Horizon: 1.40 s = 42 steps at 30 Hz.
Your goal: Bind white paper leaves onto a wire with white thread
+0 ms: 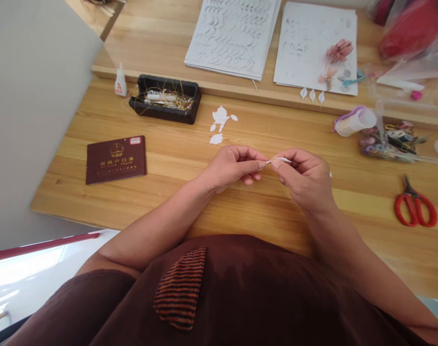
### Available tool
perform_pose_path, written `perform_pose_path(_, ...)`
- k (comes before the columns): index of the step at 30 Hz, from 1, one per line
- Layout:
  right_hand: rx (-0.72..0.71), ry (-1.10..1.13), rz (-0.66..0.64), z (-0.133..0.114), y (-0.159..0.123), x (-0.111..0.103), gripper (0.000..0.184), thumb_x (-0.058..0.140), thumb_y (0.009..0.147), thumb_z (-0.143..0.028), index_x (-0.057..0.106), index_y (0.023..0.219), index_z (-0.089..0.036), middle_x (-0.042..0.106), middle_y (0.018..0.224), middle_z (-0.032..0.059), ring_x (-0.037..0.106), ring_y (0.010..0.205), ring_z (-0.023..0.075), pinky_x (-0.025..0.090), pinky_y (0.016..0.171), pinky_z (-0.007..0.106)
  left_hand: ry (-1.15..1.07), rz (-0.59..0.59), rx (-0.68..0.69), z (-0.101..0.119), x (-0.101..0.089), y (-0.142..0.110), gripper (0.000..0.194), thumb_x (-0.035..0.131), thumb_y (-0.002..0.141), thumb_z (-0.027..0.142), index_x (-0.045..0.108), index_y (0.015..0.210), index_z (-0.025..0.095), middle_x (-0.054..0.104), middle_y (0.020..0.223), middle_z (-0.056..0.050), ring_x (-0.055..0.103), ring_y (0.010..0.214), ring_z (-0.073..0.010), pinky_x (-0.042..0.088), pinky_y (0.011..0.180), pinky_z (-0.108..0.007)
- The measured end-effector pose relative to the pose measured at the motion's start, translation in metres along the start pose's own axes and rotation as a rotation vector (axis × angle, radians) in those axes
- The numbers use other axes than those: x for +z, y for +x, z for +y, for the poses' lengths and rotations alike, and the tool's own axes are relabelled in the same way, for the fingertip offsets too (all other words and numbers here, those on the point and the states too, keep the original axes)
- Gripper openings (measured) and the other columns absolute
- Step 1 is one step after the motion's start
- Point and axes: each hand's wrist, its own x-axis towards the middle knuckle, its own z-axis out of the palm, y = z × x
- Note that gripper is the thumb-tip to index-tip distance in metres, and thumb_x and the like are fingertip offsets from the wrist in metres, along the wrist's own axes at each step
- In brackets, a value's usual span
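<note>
A small white petal-shaped cutout [284, 159], seemingly paper or cloth, is pinched between my two hands above the wooden table. My left hand [237, 166] grips its thin left end between thumb and forefinger. The wider part sits in the closed fingertips of my right hand [305, 175]. Fingers cover much of the piece, so its full outline is hidden. Beyond my left hand lies a loose group of white leaf-shaped cutouts [221, 116].
Red-handled scissors [415, 204] lie at the right, near a clear box of thread spools [395, 139]. A black tray [164, 98], small glue bottle [120, 80] and maroon booklet [116, 159] are left. Sheets of cutouts [233, 36] and pink flowers [338, 50] rest on the ledge.
</note>
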Motion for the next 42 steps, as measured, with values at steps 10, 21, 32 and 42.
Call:
perform_pose_path(10,0.001,0.018,-0.004,-0.001,0.000,0.000,0.009,0.075,0.084,-0.028,0.070,0.078,-0.026,0.052,0.059,-0.0035,0.042,0.051,0.0112,0.035,0.048,0.030,0.009,-0.018,0.008,-0.001,-0.002,0.001,0.013,0.082,0.081,0.018,0.072,0.087,0.012,0.071,0.067,0.000,0.067,0.059,-0.0084,0.050,0.052,-0.017)
perform_pose_path(21,0.006,0.003,0.028,-0.001,0.000,0.000,0.011,0.076,0.081,-0.026,0.067,0.075,-0.025,0.050,0.057,-0.0044,0.036,0.048,0.0100,0.030,0.046,0.029,0.056,-0.082,0.008,-0.003,-0.008,0.002,0.025,0.086,0.080,0.027,0.073,0.095,0.013,0.075,0.075,-0.003,0.072,0.069,-0.0105,0.047,0.051,-0.015)
perform_pose_path(32,0.032,0.018,0.035,-0.001,0.002,-0.002,0.014,0.077,0.079,-0.029,0.065,0.073,-0.025,0.050,0.059,-0.0032,0.039,0.051,0.0107,0.030,0.047,0.029,0.005,-0.196,-0.006,-0.003,-0.013,0.003,0.024,0.084,0.081,0.022,0.074,0.101,0.013,0.076,0.088,-0.005,0.074,0.075,-0.0113,0.055,0.059,-0.017)
perform_pose_path(42,0.042,0.025,0.038,0.000,0.002,-0.001,0.013,0.076,0.079,-0.026,0.065,0.073,-0.025,0.050,0.058,-0.0038,0.035,0.050,0.0104,0.029,0.048,0.029,-0.034,-0.208,0.037,-0.008,-0.012,0.004,0.023,0.082,0.077,0.014,0.073,0.098,0.013,0.076,0.088,-0.005,0.075,0.083,-0.0140,0.060,0.073,-0.024)
